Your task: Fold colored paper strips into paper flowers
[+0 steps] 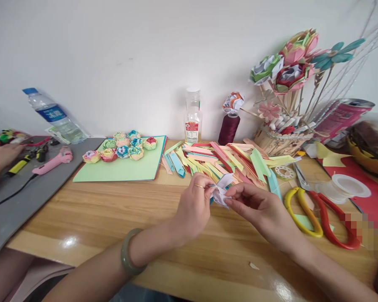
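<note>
Between my two hands, a little above the table, is a small white paper flower made of folded strips, with a bit of blue at its lower left. My left hand, with a ring on one finger and a green bangle at the wrist, pinches its left side. Thumb and fingertips of my right hand close on its right edge. Just behind lies a pile of folded paper strips in pink, yellow, green, blue and red. Farther left, several finished paper flowers rest on a green paper sheet.
Scissors with yellow and red handles lie at right, near a clear spool and a tape roll. A flower basket, thread cone and glue bottle stand behind. At left are a pink glue gun, water bottle and another person's hand.
</note>
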A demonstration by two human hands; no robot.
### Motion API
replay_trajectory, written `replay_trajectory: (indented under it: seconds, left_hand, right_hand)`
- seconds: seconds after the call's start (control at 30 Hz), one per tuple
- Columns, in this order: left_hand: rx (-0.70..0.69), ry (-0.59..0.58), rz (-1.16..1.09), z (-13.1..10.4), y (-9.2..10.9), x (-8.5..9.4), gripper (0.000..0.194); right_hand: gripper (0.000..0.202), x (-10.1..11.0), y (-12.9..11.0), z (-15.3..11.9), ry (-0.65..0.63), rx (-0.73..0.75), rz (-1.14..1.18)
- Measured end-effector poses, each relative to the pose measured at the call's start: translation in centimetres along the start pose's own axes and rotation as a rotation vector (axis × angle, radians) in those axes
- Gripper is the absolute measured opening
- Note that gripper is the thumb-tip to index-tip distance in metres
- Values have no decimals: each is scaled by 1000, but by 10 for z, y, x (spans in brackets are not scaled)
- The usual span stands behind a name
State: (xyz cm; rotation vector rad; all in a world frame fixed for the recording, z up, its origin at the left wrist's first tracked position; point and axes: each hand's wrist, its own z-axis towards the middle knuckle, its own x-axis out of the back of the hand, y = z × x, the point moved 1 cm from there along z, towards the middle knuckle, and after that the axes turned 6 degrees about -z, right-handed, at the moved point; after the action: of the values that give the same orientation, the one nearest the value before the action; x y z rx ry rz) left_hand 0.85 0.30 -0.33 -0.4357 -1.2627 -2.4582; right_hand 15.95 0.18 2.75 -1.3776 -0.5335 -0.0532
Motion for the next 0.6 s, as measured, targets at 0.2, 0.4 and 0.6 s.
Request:
replay_trajectory:
  seconds: [0.2,0.4,0.6]
  left_hand:
    - [139,0,-99,-2,-1,-2,9]
    - [157,27,-225,-5,-3,-4,6]
    - [67,89,-215,-5,0,-3,7]
  right_hand:
    - [17,0,1,-2,18,23,15]
    - [12,2,3,-5,72,53,-14]
    - [7,0,1,-8,117,134,-21]
